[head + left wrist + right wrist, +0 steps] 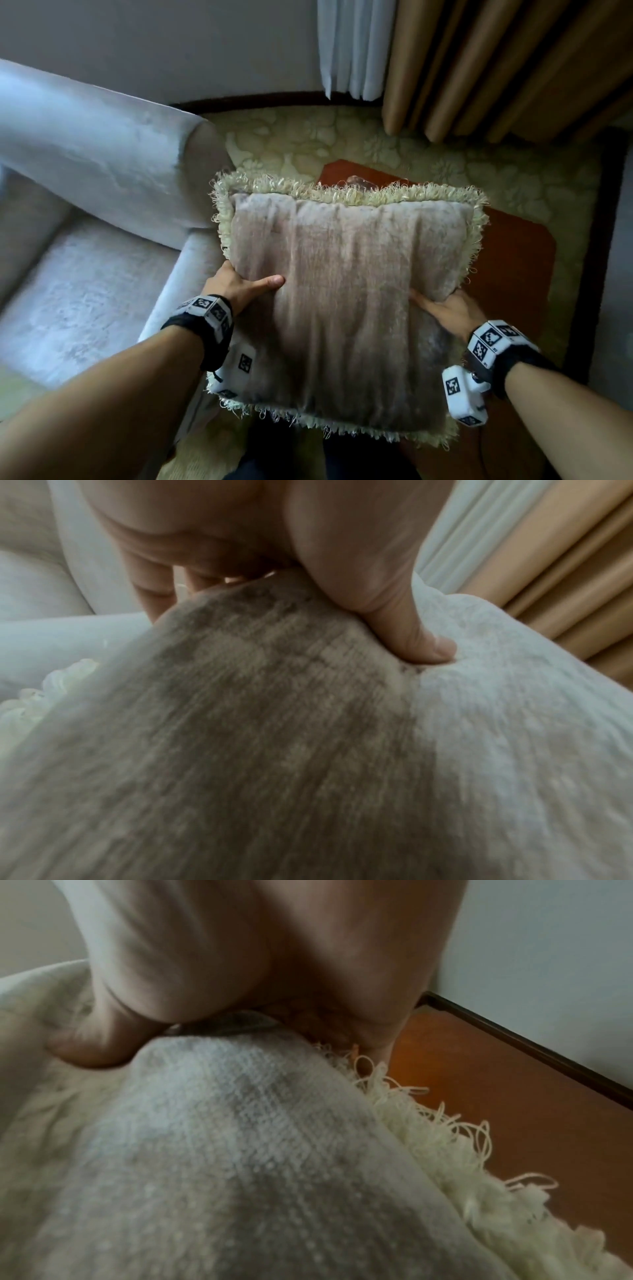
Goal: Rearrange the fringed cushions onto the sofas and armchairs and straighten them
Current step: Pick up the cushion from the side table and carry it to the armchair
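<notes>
You hold cushion mid-air, right of armchair, above rug. Left hand, right hand pinch its sides. Risk: soft filling slips from thumb-only pinch; fringe snags armrest.

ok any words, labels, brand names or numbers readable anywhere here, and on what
None: no readable text in any view.
The wrist bands carry only black-and-white square code markers, with no letters or digits.
The fringed cushion, held by the left hand and right hand, shows no tag or label.
</notes>
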